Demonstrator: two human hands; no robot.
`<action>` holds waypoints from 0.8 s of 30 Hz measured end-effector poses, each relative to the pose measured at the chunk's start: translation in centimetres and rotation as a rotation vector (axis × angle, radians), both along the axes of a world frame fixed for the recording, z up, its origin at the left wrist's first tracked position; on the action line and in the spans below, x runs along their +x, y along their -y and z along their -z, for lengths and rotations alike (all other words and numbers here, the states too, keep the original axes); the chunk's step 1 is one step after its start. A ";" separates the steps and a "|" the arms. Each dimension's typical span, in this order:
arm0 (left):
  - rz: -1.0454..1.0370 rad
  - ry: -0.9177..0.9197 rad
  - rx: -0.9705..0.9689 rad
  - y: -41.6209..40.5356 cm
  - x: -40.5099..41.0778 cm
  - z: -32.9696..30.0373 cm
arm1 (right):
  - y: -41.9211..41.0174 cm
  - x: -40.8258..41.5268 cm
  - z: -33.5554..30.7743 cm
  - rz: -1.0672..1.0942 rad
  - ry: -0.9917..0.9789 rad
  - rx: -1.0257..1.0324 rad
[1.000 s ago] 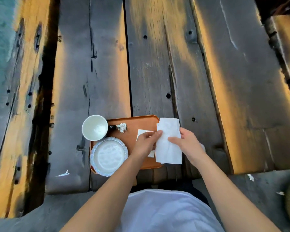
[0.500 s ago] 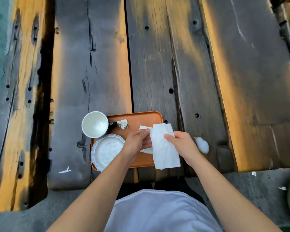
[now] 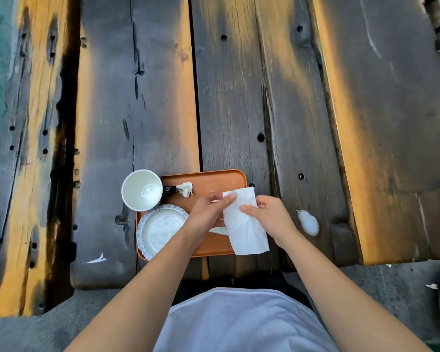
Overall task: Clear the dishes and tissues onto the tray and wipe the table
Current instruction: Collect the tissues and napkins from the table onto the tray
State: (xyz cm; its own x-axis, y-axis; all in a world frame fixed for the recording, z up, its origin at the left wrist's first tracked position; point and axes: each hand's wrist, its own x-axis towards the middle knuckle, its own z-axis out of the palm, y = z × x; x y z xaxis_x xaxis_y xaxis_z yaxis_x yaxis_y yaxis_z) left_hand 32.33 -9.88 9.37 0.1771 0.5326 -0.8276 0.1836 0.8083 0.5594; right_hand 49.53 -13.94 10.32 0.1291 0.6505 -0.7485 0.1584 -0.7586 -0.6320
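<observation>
An orange tray lies on the dark wooden plank table at its near edge. A white cup stands at the tray's far left corner, a white patterned plate sits in front of it, and a crumpled tissue lies by the cup's handle. Both hands hold one clean white tissue above the tray's right side. My left hand pinches its top left corner; my right hand grips its right edge. Another flat tissue lies partly hidden under my left hand.
A white spill marks the table right of the tray. A white scrap lies near the table's front left edge. Deep gaps run between the planks. Grey ground with small paper bits shows at the lower right.
The tissue held in both hands has come lower and nearer over the tray's right side, and is now tilted. The white spill, hidden behind my right hand before, is uncovered.
</observation>
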 end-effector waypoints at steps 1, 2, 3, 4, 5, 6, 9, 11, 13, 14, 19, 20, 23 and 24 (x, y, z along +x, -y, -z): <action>0.025 -0.036 0.014 0.1 -0.1 0.2 | -0.1 -0.3 0.2 0.002 0.000 0.000; 0.021 -0.088 0.035 0.1 -0.2 0.6 | -0.2 -0.6 0.5 -0.007 0.015 0.001; 0.000 -0.145 0.058 0.0 -0.4 0.9 | -0.2 -0.8 0.9 -0.021 0.035 0.000; -0.018 -0.204 0.078 -0.3 -0.6 1.2 | -0.1 -1.0 1.3 -0.031 0.053 -0.009; -0.018 -0.257 0.108 -0.6 -0.8 1.4 | 0.1 -1.2 1.7 -0.041 0.069 -0.021; 0.004 -0.306 0.153 -1.0 -1.0 1.6 | 0.3 -1.3 2.2 -0.055 0.090 -0.036; 0.141 -0.445 0.319 -1.9 -1.1 1.8 | 1.0 -1.8 3.2 -0.094 0.176 -0.053; 0.232 -0.525 0.418 -2.4 -0.8 2.0 | 0.9 -2.4 3.6 -0.139 0.295 -0.026; 0.315 -0.577 0.504 -2.4 -0.6 2.4 | 0.7 -3.2 3.6 -0.198 0.424 0.001; 0.361 -0.608 0.548 -2.3 -0.6 2.6 | 0.6 -3.5 3.5 -0.231 0.483 0.012; 0.621 -0.838 0.998 0.2 -0.8 3.1 | 1.0 -4.1 2.7 -0.390 0.697 0.058; 0.665 -0.835 1.090 1.0 -0.8 3.3 | 1.2 -4.3 2.7 -0.406 0.735 0.105; 0.842 -0.749 1.208 3.4 -1.0 4.5 | 2.4 -5.2 3.3 -0.557 0.839 0.400; 0.903 -0.733 1.207 4.1 -1.2 5.0 | 2.9 -5.5 3.7 -0.619 0.870 0.484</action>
State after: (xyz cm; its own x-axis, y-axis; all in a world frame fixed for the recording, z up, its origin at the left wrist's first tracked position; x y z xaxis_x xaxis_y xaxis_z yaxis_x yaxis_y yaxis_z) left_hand 31.14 -13.95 4.42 0.5486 0.8313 -0.0889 0.8037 -0.4951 0.3301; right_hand 44.02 -16.79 6.61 0.0371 0.9745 -0.2214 0.9374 -0.1107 -0.3302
